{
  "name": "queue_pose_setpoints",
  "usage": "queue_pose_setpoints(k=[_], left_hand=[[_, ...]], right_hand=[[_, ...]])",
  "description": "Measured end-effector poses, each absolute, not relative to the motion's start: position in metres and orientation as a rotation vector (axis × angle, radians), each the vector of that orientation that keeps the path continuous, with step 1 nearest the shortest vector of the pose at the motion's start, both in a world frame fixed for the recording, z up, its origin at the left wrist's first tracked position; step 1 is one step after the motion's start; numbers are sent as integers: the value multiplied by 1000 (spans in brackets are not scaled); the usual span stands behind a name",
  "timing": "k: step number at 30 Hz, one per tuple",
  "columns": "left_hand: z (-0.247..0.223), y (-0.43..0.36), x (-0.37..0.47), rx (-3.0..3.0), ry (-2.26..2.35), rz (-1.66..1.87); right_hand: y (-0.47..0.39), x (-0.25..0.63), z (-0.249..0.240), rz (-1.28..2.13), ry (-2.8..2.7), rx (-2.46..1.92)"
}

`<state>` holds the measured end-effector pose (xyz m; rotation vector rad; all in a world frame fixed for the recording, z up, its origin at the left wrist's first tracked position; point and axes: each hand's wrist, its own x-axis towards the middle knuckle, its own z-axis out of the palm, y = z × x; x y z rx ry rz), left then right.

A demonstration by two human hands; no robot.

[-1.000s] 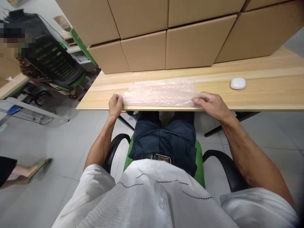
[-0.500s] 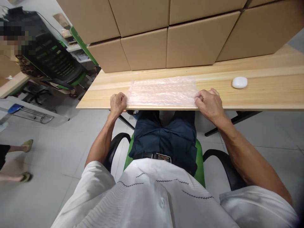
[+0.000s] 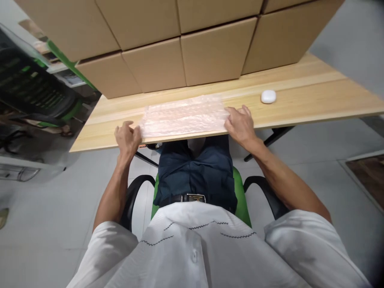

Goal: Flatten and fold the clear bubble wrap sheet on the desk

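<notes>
A sheet of clear, pinkish bubble wrap (image 3: 184, 116) lies flat along the front edge of the wooden table. By its left front corner is my left hand (image 3: 127, 138), fingers bent and apart, the thumb close to the plastic. At the right edge of the wrap rests my right hand (image 3: 241, 123), its thumb and forefinger spread and touching or nearly touching the sheet. Motion blurs the fingertips a little, so exact contact is hard to make out.
Cardboard boxes (image 3: 154, 66) are stacked along the back of the wooden table (image 3: 324, 96). A small white rounded case (image 3: 268, 96) sits to the right of the wrap. Beyond the table's left end stands a black and green chair (image 3: 33, 88).
My view has swung to the right. Both hands have loosened from closed grips at the wrap's ends, and their fingers now stand apart. The wrap stays by the table edge.
</notes>
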<state>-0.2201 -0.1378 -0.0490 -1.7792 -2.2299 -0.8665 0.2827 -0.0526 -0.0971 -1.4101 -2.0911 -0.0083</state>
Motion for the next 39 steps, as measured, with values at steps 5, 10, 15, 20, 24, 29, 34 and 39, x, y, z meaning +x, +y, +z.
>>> queue_pose_setpoints(k=[5,10,15,20,24,29,34,39], left_hand=[[-38,-141,-172,-1983,-2016,-856],[-25,-114,-99,-2469,-1869,-474],[-34,-103,-79,-2639,-1842,-168],[-38,-104,-84,-2639,-1935,6],[-34,-103,-83,-2629,-1940,40],[-34,-103,-81,-2606,-1944,79],[-37,-106,-92,-2595,-1966,16],[-39,-117,-126,-2503,-2072,-25]], right_hand=[[-50,281,-97,1,-2065,-1429],[-54,283,-92,83,-2114,-1425],[-55,286,-89,114,-2100,-1412],[-72,284,-68,46,-2006,-1499],[-99,250,-51,0,-2269,-1186],[-108,203,-56,-4,-2585,-959],[-103,222,-68,2,-2599,-1082],[-100,254,-75,-16,-2550,-1166]])
